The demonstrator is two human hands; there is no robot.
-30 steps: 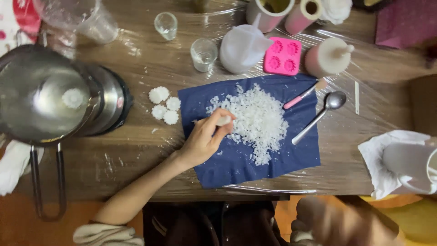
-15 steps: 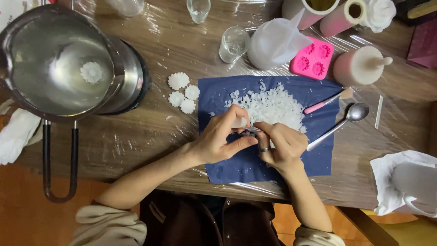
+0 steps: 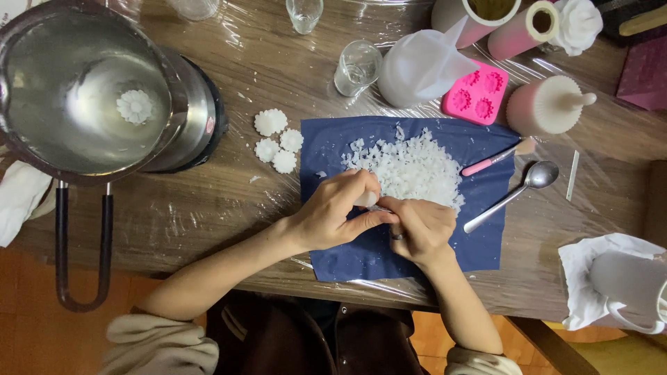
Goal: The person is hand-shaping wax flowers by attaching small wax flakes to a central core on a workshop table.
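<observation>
Both hands meet over a dark blue cloth (image 3: 347,260) on the wooden table. My left hand (image 3: 340,215) pinches a small white wax piece (image 3: 366,200) at its fingertips. My right hand (image 3: 417,229), with a ring on one finger, touches the same piece from the right, fingers curled. Just beyond the hands lies a heap of white wax flakes (image 3: 413,167) on the cloth. Several white flower-shaped wax pieces (image 3: 278,142) lie left of the cloth.
A steel pot (image 3: 83,90) with a flower piece in it stands at the left. A metal spoon (image 3: 514,194), a pink-handled tool (image 3: 497,158), a pink flower mould (image 3: 476,97), a white jug (image 3: 424,66), glasses (image 3: 358,66), pink cylinders (image 3: 549,104) and a white mug (image 3: 629,285) surround the cloth.
My right hand has come in from below and joined the left on the wax piece. The view has shifted, so the pot and cloth sit further right and lower.
</observation>
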